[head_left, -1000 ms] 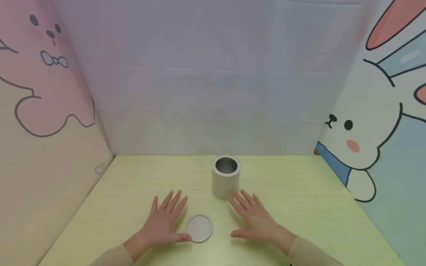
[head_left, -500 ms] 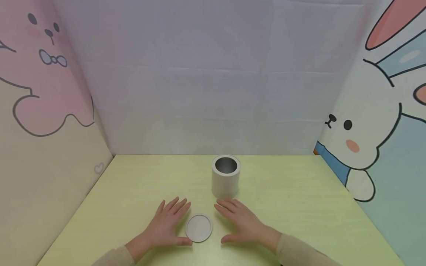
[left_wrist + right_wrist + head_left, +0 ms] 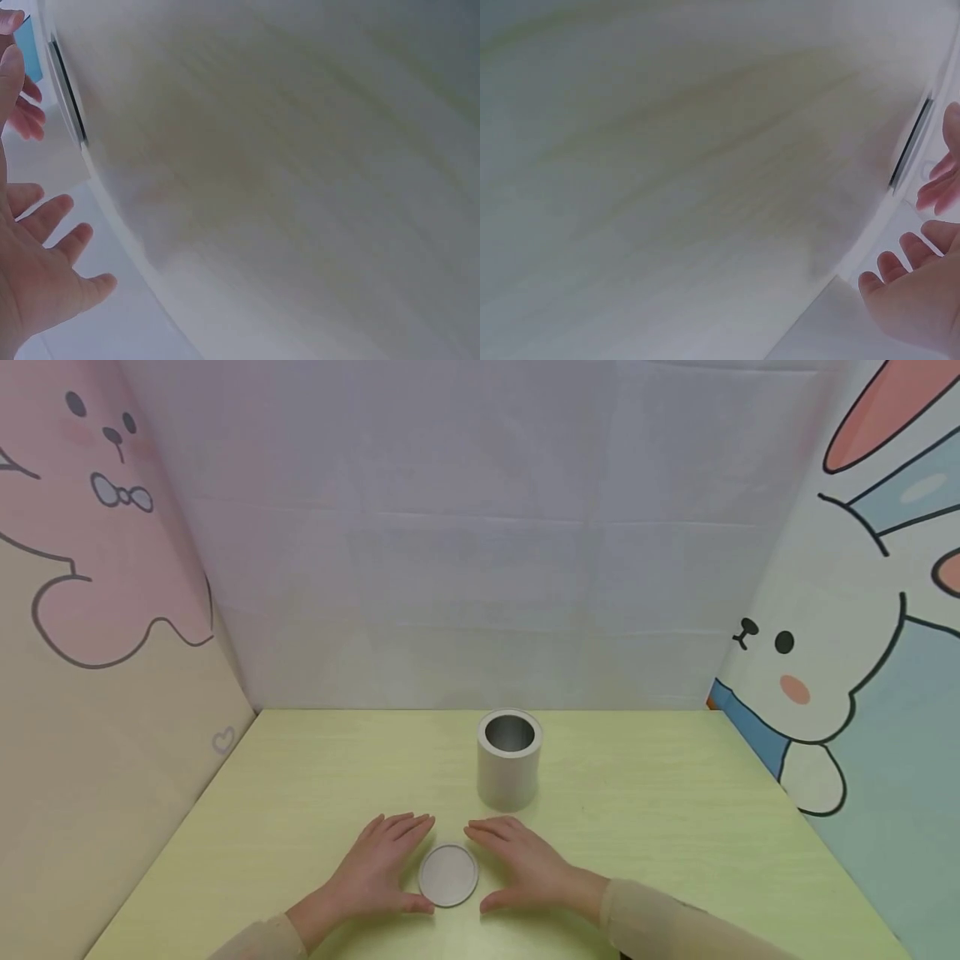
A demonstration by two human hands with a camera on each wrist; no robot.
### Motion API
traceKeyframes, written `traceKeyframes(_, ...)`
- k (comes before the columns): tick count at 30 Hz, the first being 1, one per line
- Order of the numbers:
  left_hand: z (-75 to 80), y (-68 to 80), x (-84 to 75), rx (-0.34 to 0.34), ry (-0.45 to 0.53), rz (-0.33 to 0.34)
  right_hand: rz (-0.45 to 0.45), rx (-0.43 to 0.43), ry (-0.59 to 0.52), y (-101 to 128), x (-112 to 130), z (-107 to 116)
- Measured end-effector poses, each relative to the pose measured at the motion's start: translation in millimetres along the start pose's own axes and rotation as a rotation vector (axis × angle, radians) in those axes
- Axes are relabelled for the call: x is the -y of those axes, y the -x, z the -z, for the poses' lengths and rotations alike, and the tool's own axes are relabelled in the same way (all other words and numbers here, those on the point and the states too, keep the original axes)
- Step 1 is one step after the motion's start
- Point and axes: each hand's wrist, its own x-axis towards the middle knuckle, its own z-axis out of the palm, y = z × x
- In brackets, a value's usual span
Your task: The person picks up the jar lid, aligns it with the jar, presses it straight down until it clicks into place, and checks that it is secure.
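Head view, one: from above my bench [image 3: 300, 768], facing forward and down. Wrist views, two: close in; all share my hands [image 3: 377, 870].

- The table [image 3: 660, 777] had a pale yellow-green surface.
- An off-white, open-topped canister [image 3: 508, 782] stood upright, about midway between the side edges.
- A round, rimmed disc [image 3: 448, 876] lay flat, farther from the far edge.
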Motion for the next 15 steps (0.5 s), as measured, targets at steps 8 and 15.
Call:
traceKeyframes(8, -4.0, -0.5, 5.3, 0.021, 0.166, -0.011, -0.052, 0.058, -0.062, -5, 2, -5)
traceKeyframes(15, -11.1, -0.8, 10.2, 0.018, 0.191, -0.021, -0.035, 0.042, -0.099, -8, -5, -10)
